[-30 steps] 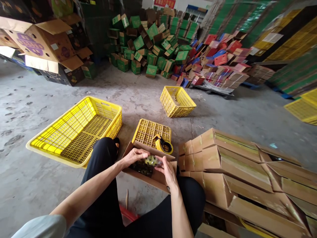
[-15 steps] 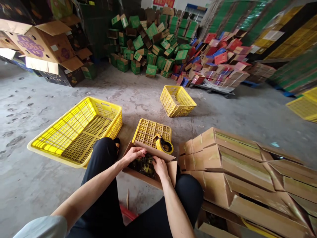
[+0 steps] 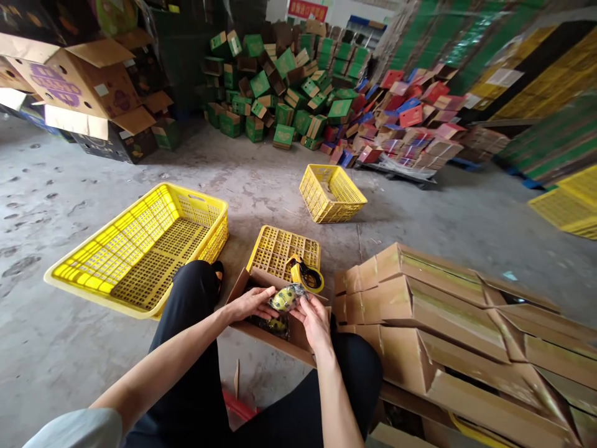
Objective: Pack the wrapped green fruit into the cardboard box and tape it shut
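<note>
Above open carton (image 3: 301, 341) | hands (image 3: 254, 303): grasping spotted yellow-green packet (image 3: 283, 298) | change: raised from inside

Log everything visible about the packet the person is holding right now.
The packet is small and oblong, yellow-green with dark spots, in what looks like clear, shiny plastic film, crinkled and darker at its right end. It looks closed; what is inside cannot be told. It is held up over the open cardboard box, its right end slightly higher. The fingers of the left hand touch its left end, those of the right hand its right.
</note>
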`<action>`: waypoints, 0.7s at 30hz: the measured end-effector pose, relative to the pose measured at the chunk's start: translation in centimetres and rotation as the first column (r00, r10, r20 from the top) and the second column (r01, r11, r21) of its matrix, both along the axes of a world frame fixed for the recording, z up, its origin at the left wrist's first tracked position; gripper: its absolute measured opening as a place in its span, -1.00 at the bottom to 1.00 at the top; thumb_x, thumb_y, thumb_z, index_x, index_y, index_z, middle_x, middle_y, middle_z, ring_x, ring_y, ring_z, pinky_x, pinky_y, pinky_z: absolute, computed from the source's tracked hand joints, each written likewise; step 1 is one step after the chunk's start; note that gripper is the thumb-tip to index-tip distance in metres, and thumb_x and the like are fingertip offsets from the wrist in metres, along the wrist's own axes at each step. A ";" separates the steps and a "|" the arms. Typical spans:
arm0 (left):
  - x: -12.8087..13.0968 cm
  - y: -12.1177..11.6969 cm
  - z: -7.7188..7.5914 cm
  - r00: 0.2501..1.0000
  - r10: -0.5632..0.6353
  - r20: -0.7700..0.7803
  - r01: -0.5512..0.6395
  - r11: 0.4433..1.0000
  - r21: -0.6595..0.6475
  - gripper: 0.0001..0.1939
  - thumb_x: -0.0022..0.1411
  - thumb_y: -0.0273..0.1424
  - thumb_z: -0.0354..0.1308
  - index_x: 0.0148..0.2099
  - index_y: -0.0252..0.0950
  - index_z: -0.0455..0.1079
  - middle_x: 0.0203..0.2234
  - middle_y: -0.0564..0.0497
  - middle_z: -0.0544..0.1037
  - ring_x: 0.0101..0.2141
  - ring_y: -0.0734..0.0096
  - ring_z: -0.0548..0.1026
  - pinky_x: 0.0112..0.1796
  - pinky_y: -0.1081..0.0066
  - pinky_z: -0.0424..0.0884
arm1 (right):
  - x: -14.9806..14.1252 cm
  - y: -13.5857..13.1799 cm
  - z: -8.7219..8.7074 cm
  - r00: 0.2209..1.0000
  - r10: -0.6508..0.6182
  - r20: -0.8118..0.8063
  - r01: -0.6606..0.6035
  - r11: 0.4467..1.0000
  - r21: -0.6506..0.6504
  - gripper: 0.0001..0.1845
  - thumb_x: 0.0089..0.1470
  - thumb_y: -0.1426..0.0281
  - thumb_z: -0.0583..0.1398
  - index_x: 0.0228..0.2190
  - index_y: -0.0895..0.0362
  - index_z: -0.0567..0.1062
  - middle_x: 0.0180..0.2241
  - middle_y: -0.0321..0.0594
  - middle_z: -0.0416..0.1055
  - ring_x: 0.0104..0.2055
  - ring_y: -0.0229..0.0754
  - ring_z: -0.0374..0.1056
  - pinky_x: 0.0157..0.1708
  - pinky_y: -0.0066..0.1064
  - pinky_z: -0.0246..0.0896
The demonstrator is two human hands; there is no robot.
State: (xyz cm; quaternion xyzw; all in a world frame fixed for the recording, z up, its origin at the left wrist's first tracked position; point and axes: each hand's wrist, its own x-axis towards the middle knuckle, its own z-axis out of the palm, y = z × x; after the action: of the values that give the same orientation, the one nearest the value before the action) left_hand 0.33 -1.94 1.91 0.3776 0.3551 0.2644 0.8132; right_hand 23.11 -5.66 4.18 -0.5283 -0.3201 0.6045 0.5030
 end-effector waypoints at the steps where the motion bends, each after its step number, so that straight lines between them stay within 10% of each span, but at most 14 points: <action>1: 0.0 -0.1 0.1 0.999 -0.016 0.034 0.017 1.000 -0.024 -0.22 0.23 0.21 0.30 0.22 -0.30 0.53 0.03 -0.27 0.64 -0.18 0.16 0.69 -0.19 0.33 0.57 | -0.1 0.0 0.1 1.000 0.001 -0.017 -0.001 1.000 -0.001 -0.51 -0.02 0.03 0.47 -0.15 0.04 0.60 -0.16 -0.19 0.65 -0.10 0.00 0.61 -0.09 -0.13 0.58; 10: -0.3 0.1 0.6 0.987 0.156 0.033 -0.160 0.974 0.160 -0.23 0.00 -0.13 0.61 0.21 -0.32 0.55 -0.02 -0.18 0.65 -0.13 0.16 0.63 -0.06 0.25 0.53 | 0.0 -0.2 0.7 0.991 0.061 -0.119 -0.070 0.995 -0.073 -0.39 0.07 -0.17 0.35 -0.04 -0.02 0.65 0.06 -0.11 0.60 0.01 0.09 0.58 -0.02 0.00 0.58; 21: -0.4 0.1 1.0 0.985 0.155 0.073 -0.167 0.964 0.206 -0.12 0.00 -0.28 0.63 0.35 -0.23 0.44 0.06 -0.13 0.63 0.05 0.09 0.56 0.14 0.16 0.40 | 0.0 -0.4 0.2 0.991 0.130 -0.043 -0.131 0.991 -0.017 -0.42 -0.05 0.17 0.51 0.03 -0.05 0.63 0.06 -0.17 0.60 0.15 0.11 0.49 0.14 -0.01 0.44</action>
State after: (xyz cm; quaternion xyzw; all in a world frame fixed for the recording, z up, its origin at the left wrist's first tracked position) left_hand -0.05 -1.83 2.87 0.4242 0.3316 0.3762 0.7540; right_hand 23.09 -6.10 4.39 -0.4987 -0.3374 0.6502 0.4635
